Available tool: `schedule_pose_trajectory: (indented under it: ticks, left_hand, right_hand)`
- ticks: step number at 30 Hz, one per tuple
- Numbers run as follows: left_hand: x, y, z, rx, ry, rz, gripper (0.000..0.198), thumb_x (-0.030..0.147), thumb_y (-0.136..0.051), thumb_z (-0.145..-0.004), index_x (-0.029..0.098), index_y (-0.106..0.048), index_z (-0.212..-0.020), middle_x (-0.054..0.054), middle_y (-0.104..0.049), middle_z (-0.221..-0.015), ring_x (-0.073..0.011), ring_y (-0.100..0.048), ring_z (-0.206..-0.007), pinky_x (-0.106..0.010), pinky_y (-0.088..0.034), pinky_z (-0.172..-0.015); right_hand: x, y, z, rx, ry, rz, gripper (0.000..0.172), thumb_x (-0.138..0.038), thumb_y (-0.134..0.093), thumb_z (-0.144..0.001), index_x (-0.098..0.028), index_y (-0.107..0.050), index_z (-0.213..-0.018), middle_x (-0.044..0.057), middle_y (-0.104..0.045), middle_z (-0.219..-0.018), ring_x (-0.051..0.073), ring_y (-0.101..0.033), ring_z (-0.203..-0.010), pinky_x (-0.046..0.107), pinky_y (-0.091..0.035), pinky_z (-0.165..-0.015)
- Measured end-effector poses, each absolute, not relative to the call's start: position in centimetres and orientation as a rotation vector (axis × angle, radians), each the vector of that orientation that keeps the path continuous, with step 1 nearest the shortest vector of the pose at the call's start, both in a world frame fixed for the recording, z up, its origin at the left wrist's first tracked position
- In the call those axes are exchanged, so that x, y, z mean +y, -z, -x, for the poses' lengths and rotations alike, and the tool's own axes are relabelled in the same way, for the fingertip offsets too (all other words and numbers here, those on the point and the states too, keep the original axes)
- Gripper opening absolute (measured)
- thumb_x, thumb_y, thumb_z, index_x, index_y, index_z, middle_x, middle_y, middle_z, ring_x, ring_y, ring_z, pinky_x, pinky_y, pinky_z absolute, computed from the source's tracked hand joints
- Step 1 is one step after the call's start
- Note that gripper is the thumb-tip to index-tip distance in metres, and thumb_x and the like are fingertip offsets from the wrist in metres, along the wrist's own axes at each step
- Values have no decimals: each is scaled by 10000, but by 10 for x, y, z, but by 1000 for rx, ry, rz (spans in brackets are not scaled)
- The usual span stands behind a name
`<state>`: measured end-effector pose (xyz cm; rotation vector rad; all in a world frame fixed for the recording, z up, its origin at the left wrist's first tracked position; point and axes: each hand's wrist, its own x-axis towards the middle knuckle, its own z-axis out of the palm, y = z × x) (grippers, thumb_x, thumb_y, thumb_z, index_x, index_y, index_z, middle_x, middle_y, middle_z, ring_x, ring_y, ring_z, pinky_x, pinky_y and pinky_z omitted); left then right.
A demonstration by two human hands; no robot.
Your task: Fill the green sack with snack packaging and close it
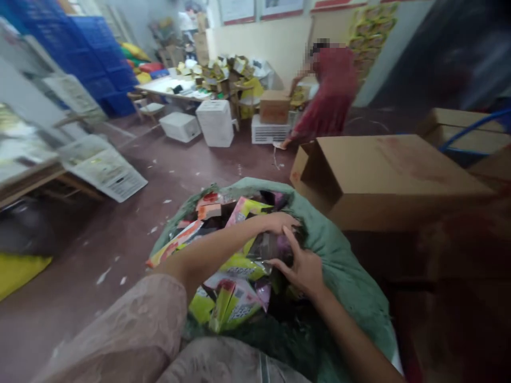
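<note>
A green sack [347,266] stands open in front of me, stuffed with colourful wrappers and packets [235,290] in yellow, pink and orange. My left hand [279,222] reaches across the sack's mouth, its fingers curled down into the wrappers at the far side. Just below it, my right hand [301,266] has its fingers closed on a dark, shiny wrapper [271,247] in the pile. What the left fingers hold is hidden among the packets.
An open cardboard box [383,175] lies on its side right of the sack. A person in red [329,96] bends over boxes at the back. White crates [215,122], a cluttered table [187,88], blue crates [96,58] and a yellow bag [16,271] surround the reddish floor.
</note>
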<state>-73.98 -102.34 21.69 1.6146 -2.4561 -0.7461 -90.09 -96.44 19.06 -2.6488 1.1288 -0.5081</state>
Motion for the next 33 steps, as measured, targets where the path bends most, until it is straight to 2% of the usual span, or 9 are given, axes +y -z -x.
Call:
schedule_pose_trajectory:
  ticks: [4,7,10,12,18,22,27,30,33]
  left_hand:
    - [-972,-278,675,-2210,999,-1571,275,200,-519,-844,227,-698,-1050,-7,-710,-1094,-156,-638,-950,-241,-466,-822]
    - [-889,-308,610,-1498,644,-1861,310,355,-484,-882,206,-656,-1093,-22,-710,-1000,-143,-646,-859,-256,-475,-775]
    - [-793,-288,566,-580,-82,-2506,319,419,-493,-859,143,-643,-916,-65,-686,-865,-182,-632,-807,-282,-460,-729]
    - [-745,-249,560,-275,106,-2785,419,534,-484,-841,147,-634,-784,-84,-676,-813,-234,-637,-839,-310,-450,-732]
    - [-719,-149,572,-282,453,-2709,337,473,-484,-857,163,-614,-837,-49,-678,-819,-185,-632,-787,-260,-447,-664]
    - [-727,-142,560,-487,533,-2564,269,455,-591,-797,192,-619,-754,-4,-654,-724,-169,-619,-767,-243,-451,-671]
    - [-732,-136,547,-584,656,-2444,476,601,-474,-834,185,-634,-666,-27,-599,-553,-186,-615,-630,-276,-465,-615]
    - [-746,-133,548,-595,657,-2479,543,693,-619,-679,153,-651,-725,-115,-672,-724,-274,-649,-802,-330,-473,-690]
    - [-761,-130,551,-378,526,-2588,746,700,-648,-649,84,-592,-1064,-225,-670,-998,-342,-632,-979,-373,-476,-773]
  right_hand:
    - [-971,-184,904,1172,458,2780,812,-778,-439,-765,-148,-604,-1250,81,-656,-567,221,-603,-539,274,-293,-500]
    - [-976,-174,906,1154,349,2840,827,-820,-382,-759,-171,-653,-1192,94,-646,-553,243,-607,-555,290,-276,-491]
    - [-981,-165,909,1166,248,2887,796,-805,-372,-774,-193,-652,-1198,103,-654,-576,272,-613,-571,298,-268,-481]
    - [-983,-162,910,1171,177,2907,759,-776,-394,-785,-207,-632,-1226,106,-657,-592,289,-618,-587,305,-286,-485]
    - [-990,-167,906,1300,-1,2679,721,-752,-386,-791,-233,-631,-1228,110,-648,-597,320,-636,-635,350,-390,-530]
    - [-992,-175,905,1405,-44,2527,695,-729,-274,-821,-269,-651,-1180,108,-686,-708,322,-650,-684,371,-435,-586]
    - [-987,-180,904,1486,-150,2547,674,-703,-270,-824,-272,-642,-1184,112,-678,-671,342,-643,-653,380,-425,-563]
    - [-978,-183,902,1511,-190,2569,665,-683,-282,-829,-255,-646,-1184,125,-687,-698,340,-645,-662,384,-429,-574]
    - [-971,-188,898,1549,-198,2531,709,-712,-267,-810,-250,-647,-1191,128,-686,-705,331,-648,-683,389,-441,-595]
